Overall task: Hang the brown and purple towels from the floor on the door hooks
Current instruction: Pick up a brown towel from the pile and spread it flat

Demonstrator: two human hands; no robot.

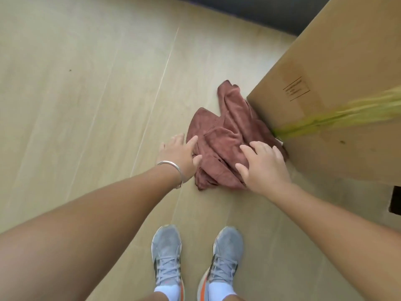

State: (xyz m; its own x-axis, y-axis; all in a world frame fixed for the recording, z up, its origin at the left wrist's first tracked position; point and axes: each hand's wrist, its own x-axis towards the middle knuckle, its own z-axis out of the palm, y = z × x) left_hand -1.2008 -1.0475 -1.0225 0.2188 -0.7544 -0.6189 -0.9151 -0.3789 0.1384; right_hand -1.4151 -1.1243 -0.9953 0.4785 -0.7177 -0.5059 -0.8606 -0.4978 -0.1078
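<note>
A crumpled brown towel lies on the pale wooden floor, against the corner of a cardboard box. My left hand, with a silver bracelet on the wrist, reaches down at the towel's left edge with fingers spread. My right hand hovers over the towel's lower right part, fingers apart; whether it touches the cloth I cannot tell. Neither hand grips anything. No purple towel and no door hooks are in view.
A large cardboard box stands at the right, with a blurred yellow-green streak across its side. My grey shoes stand just below the towel. A dark wall base runs along the top.
</note>
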